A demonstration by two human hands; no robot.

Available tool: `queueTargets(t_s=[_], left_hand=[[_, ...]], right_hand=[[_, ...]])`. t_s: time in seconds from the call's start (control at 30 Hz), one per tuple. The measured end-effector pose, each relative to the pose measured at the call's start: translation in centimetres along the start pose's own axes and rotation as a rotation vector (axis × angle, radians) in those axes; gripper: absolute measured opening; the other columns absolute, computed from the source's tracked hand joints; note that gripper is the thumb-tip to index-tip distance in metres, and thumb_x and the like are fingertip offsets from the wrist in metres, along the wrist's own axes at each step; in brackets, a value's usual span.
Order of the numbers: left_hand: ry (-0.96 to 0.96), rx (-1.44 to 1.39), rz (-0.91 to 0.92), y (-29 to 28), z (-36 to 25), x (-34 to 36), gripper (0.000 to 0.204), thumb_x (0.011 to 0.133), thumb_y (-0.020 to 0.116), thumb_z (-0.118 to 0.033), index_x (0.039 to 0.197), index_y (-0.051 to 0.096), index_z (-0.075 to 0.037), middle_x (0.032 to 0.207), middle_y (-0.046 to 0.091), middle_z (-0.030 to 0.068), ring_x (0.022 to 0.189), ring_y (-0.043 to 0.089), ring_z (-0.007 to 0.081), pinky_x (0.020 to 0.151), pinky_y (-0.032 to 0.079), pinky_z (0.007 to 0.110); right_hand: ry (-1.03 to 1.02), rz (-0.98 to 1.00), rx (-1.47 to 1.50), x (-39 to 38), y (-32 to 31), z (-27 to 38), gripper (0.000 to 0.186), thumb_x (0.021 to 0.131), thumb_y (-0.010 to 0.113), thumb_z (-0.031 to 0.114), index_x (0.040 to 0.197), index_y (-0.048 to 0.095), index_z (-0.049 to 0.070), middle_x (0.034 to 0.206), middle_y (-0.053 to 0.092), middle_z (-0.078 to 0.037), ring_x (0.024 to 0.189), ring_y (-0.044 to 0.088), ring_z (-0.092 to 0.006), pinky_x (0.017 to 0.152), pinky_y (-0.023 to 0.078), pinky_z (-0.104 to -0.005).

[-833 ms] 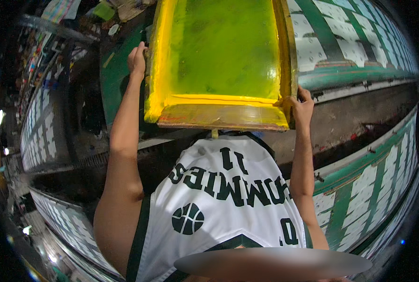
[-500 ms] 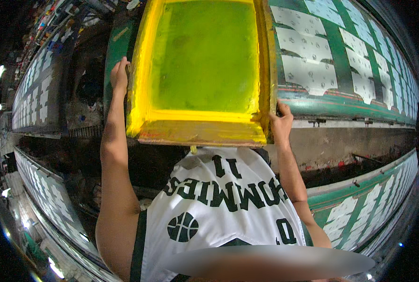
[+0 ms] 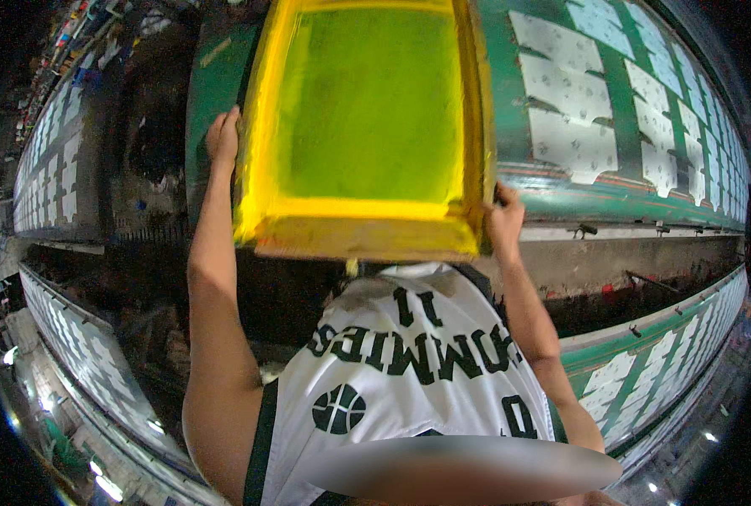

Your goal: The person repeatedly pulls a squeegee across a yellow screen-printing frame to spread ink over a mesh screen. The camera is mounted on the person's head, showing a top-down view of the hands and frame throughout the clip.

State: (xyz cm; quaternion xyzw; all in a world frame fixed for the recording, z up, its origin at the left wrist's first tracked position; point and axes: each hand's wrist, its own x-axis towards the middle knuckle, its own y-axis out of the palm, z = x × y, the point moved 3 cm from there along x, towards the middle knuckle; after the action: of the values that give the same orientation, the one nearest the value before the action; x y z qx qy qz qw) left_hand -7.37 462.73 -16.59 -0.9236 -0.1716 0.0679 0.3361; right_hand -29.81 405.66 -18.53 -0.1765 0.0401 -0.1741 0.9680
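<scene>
A screen printing frame (image 3: 367, 234) with thick yellow-coated edges and a green-yellow mesh (image 3: 367, 105) is in front of my body, its near side close to my shirt. My left hand (image 3: 223, 137) is closed at the frame's left side, with its fingertips partly hidden by the edge. Lower down on the right side, my right hand (image 3: 505, 223) grips the frame's outer edge, thumb toward me and the other fingers hidden. Whether the frame rests on the green table (image 3: 523, 190) or is raised off it, I cannot tell.
White printed pieces (image 3: 573, 139) lie in rows on the green table to the right. A second table (image 3: 594, 367) with similar pieces runs behind at the lower right, and others stand at the left. A dark aisle (image 3: 164, 278) with clutter lies left of me.
The printed pieces at right now appear farther from the frame. My left hand has come in against the frame's left edge, its fingers more curled. The right hand keeps its hold.
</scene>
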Motion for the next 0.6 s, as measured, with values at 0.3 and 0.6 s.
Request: queueTargets(t_s=[0.3, 0.6], left_hand=[[0.014, 0.038, 0.011, 4.8, 1.5, 7.9, 0.056, 0.104, 0.052, -0.059, 0.096, 0.065, -0.005, 0.088, 0.058, 0.0132, 0.084, 0.056, 0.0331, 0.079, 0.042, 0.054], [0.119, 0.168, -0.036, 5.5, 3.6, 3.3, 0.053, 0.107, 0.046, -0.058, 0.113, 0.068, -0.01, 0.097, 0.063, 0.0103, 0.095, 0.059, 0.0333, 0.083, 0.044, 0.059]], right_hand=[[0.115, 0.012, -0.076, 10.3, 1.5, -0.8, 0.047, 0.085, 0.074, 0.011, 0.129, 0.07, -0.002, 0.11, 0.078, -0.014, 0.09, 0.073, -0.0203, 0.083, 0.058, -0.0345], [0.019, -0.015, -0.311, 8.8, 0.4, -4.7, 0.057, 0.078, 0.08, 0.018, 0.131, 0.069, -0.001, 0.131, 0.069, -0.017, 0.118, 0.067, -0.0276, 0.099, 0.053, -0.0357]])
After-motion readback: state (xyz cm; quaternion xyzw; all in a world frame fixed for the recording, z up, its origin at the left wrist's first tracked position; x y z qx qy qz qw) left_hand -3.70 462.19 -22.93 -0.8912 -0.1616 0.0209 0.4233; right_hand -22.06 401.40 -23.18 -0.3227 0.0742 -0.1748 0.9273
